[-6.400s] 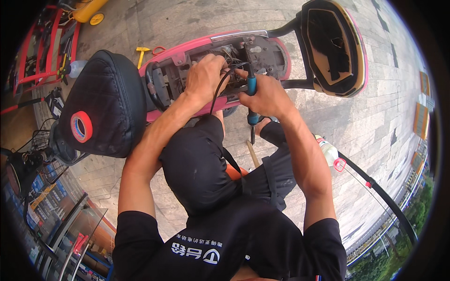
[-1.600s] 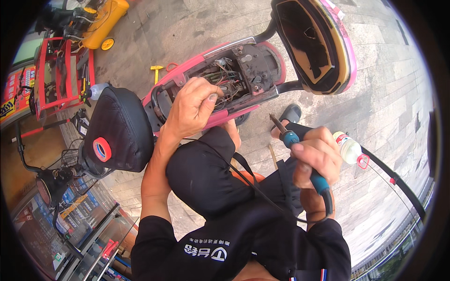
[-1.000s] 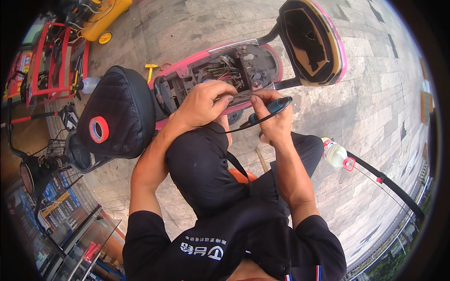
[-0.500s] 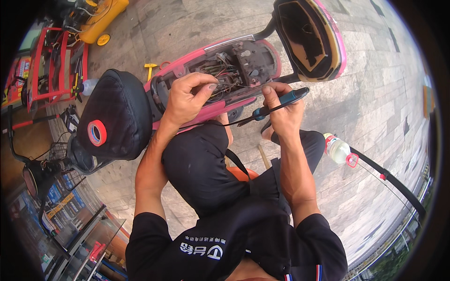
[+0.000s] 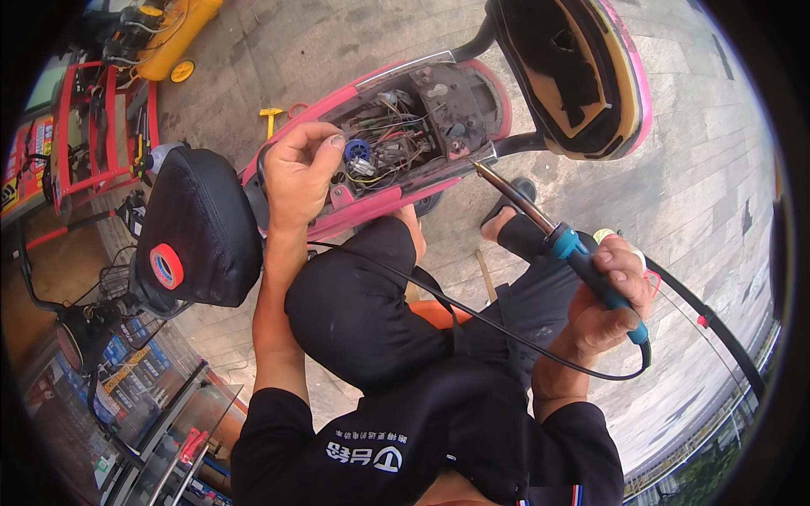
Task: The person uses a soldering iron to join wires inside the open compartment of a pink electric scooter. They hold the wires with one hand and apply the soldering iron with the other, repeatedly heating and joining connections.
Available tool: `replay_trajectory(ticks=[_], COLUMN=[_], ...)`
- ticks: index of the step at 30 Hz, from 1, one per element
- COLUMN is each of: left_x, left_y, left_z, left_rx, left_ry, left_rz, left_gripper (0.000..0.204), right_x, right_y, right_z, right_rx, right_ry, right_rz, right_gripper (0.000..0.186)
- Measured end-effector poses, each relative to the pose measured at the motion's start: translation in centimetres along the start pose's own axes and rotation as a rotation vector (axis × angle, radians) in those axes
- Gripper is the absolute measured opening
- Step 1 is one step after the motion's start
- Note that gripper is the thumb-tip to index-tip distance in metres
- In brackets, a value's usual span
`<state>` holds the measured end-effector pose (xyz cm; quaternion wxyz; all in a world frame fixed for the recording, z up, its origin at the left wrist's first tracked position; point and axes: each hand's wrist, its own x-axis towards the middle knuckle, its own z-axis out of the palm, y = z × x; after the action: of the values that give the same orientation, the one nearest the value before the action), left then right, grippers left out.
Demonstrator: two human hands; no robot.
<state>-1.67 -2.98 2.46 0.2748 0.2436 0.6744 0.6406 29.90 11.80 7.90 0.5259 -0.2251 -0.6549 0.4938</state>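
My right hand is wrapped round the teal handle of a soldering iron. Its metal tip points up and left, by the near rim of the pink scooter body. From the handle's end a black cord loops left across my lap. My left hand is closed at the left end of the scooter's open compartment, thumb against curled fingers; whatever they pinch is hidden. Just right of those fingertips is a blue spool-like round piece. Tangled wires fill the compartment's middle.
A black scooter seat carries a red tape roll. The raised seat lid shows its underside at upper right. A yellow hammer, a red rack and a yellow compressor stand beyond. A glass case is at lower left.
My right hand has swung down and right, away from the compartment, and the iron now lies in a full grip. The left hand has shifted left, uncovering the blue round piece.
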Motion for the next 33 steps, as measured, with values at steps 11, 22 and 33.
replay_trajectory(ticks=[11,22,33], left_x=[0.6,0.5,1.1], left_y=[2.1,4.5,3.5], left_z=[0.2,2.1,1.7], left_rx=[0.244,0.37,0.498], left_ry=[0.036,0.065,-0.009], left_rz=[-0.083,-0.047,0.042], left_gripper=[0.008,0.008,0.01], right_x=[-3.0,-2.7,-2.6], right_y=[7.5,8.4,8.1], right_z=[3.5,3.4,3.0], right_rx=[0.282,0.282,0.178], right_ry=[0.103,0.167,0.092], right_rz=[0.398,0.426,0.427], right_gripper=[0.041,0.043,0.045])
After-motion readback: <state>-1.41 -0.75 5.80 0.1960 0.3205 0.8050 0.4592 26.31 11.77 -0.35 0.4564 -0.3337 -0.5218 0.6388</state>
